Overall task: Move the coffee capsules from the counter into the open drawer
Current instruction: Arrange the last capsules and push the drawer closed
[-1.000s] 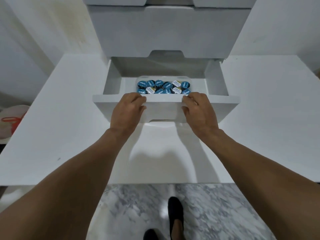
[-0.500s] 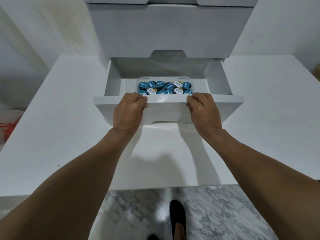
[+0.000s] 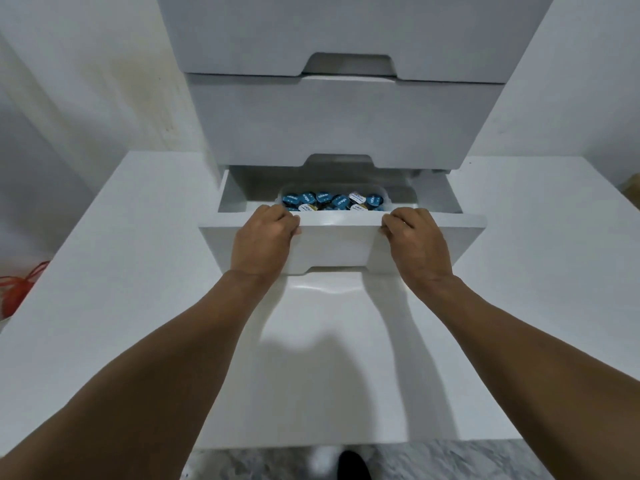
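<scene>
We take the open drawer as our landmark. Inside it, toward the back, the coffee capsules, mostly blue-lidded with a few white ones, lie packed in a clear tub; the drawer's front panel hides the nearest row. Directly above the drawer sit two closed drawers of the same white unit, overhanging the tub. The white surface spreads to both sides of the drawer and below it. Something red shows far left of the drawer, and a dark shoe on marble floor shows well below it. The left grip and the right grip each clasp the front panel's top edge, fingers curled over it, left and right of its middle. Compared with half a second ago, both grips keep their places on the panel, the gap between panel and the drawer above looks narrower, and fewer capsules show.
</scene>
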A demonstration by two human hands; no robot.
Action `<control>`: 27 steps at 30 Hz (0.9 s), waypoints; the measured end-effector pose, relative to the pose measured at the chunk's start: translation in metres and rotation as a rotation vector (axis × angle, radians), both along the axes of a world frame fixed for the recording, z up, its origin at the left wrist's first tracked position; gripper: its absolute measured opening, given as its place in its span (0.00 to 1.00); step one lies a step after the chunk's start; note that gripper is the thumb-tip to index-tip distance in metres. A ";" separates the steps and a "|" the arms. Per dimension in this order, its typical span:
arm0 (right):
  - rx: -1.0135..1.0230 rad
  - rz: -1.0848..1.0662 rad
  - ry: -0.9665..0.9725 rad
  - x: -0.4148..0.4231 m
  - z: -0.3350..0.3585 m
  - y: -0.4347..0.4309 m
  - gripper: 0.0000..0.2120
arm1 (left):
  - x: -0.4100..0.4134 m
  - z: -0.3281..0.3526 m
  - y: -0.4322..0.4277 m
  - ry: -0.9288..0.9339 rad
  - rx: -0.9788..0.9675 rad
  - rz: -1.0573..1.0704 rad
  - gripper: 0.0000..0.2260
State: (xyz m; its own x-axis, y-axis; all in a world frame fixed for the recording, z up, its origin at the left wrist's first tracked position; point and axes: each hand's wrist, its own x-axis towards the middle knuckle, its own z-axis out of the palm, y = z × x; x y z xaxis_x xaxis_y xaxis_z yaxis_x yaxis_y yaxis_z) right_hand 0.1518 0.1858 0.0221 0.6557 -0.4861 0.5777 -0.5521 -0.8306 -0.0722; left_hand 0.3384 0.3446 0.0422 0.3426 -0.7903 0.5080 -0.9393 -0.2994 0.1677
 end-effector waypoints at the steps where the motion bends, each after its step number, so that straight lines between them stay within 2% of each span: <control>1: -0.002 -0.002 0.000 0.003 -0.002 -0.005 0.07 | 0.003 -0.003 -0.004 0.005 0.003 0.006 0.07; 16: -0.027 -0.002 -0.063 0.065 -0.004 -0.079 0.08 | 0.063 -0.010 -0.080 -0.005 -0.049 0.083 0.02; 22: -0.002 0.011 -0.088 0.072 -0.003 -0.085 0.04 | 0.069 -0.009 -0.088 0.015 -0.064 0.092 0.01; 23: 0.013 0.010 -0.107 0.070 -0.001 -0.083 0.03 | 0.067 -0.009 -0.086 0.023 -0.087 0.096 0.03; 24: 0.014 -0.001 -0.116 0.066 0.001 -0.081 0.06 | 0.066 -0.008 -0.083 0.031 -0.108 0.102 0.08; 27: -0.082 -0.051 -0.015 0.059 0.006 -0.078 0.30 | 0.066 -0.006 -0.079 -0.063 -0.104 0.133 0.34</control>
